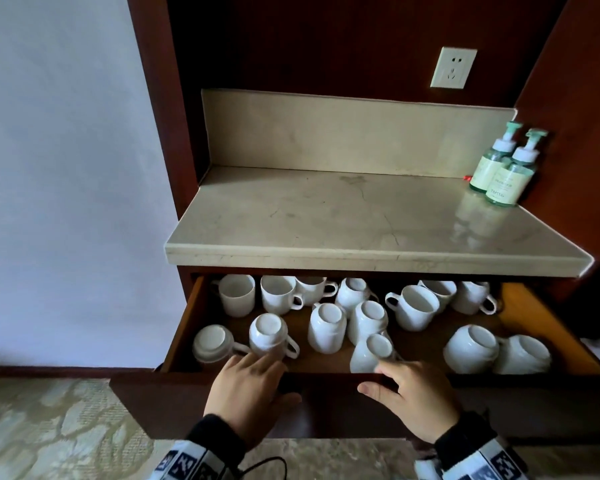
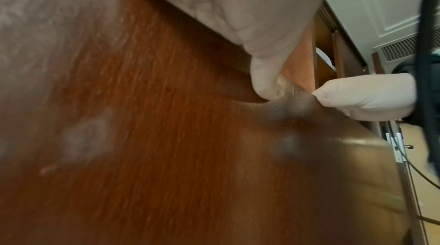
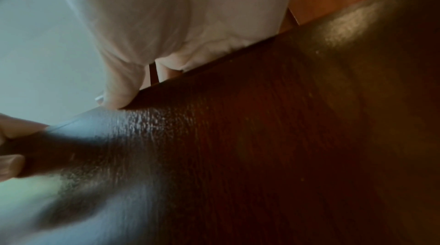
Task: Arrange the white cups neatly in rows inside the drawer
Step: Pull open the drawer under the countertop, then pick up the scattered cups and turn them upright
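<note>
The wooden drawer [image 1: 326,407] stands pulled out under the counter. Several white cups lie in it in disorder: some upright at the back [image 1: 238,294], some upside down [image 1: 269,332], others tipped on their sides [image 1: 470,348]. My left hand [image 1: 274,377] grips the top edge of the drawer front, fingers hooked inside and thumb [image 2: 264,72] pressed on the panel [image 2: 166,136]. My right hand [image 1: 395,379] holds the same edge further right, its thumb [image 3: 119,87] on the dark panel [image 3: 262,136]. Neither hand touches a cup.
A beige marble counter [image 1: 361,220] overhangs the back of the drawer. Two green pump bottles [image 1: 503,171] stand at its far right, below a wall socket [image 1: 452,67]. A white wall is on the left and patterned carpet [image 1: 49,427] lies below.
</note>
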Action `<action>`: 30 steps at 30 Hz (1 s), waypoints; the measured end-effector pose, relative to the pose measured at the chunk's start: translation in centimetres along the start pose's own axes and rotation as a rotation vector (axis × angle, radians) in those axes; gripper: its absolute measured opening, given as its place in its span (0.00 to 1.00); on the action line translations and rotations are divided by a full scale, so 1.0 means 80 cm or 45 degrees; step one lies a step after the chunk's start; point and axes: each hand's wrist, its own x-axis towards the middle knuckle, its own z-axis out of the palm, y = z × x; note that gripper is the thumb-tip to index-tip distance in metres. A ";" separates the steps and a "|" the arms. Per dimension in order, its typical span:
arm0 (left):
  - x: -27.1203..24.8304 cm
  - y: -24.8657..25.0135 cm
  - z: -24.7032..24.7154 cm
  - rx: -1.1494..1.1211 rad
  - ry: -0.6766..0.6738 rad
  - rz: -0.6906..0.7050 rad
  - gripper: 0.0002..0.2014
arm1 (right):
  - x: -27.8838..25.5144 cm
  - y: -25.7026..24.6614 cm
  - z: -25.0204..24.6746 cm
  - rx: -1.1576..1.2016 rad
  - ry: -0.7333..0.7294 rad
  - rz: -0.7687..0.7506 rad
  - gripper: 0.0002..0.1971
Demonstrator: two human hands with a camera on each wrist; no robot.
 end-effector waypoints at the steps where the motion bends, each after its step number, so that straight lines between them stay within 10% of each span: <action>1: -0.002 0.000 0.000 -0.005 0.004 0.002 0.20 | -0.002 -0.001 -0.001 -0.012 0.009 -0.005 0.36; 11: -0.021 -0.004 -0.015 -0.078 -0.053 0.030 0.17 | -0.015 -0.010 -0.007 -0.004 -0.001 0.030 0.37; 17: -0.053 -0.069 -0.050 -0.502 0.040 -0.257 0.22 | -0.025 -0.019 -0.018 0.033 -0.031 0.033 0.29; 22: -0.082 -0.113 -0.056 -0.240 0.010 -0.441 0.31 | -0.021 -0.030 -0.041 -0.021 -0.343 0.102 0.34; 27: -0.093 -0.099 -0.055 -0.099 -0.146 -0.520 0.19 | 0.019 -0.058 -0.102 -0.334 -0.845 0.018 0.41; 30: -0.096 -0.098 -0.059 -0.131 -0.168 -0.576 0.17 | 0.072 -0.111 -0.160 -0.435 -0.812 -0.126 0.33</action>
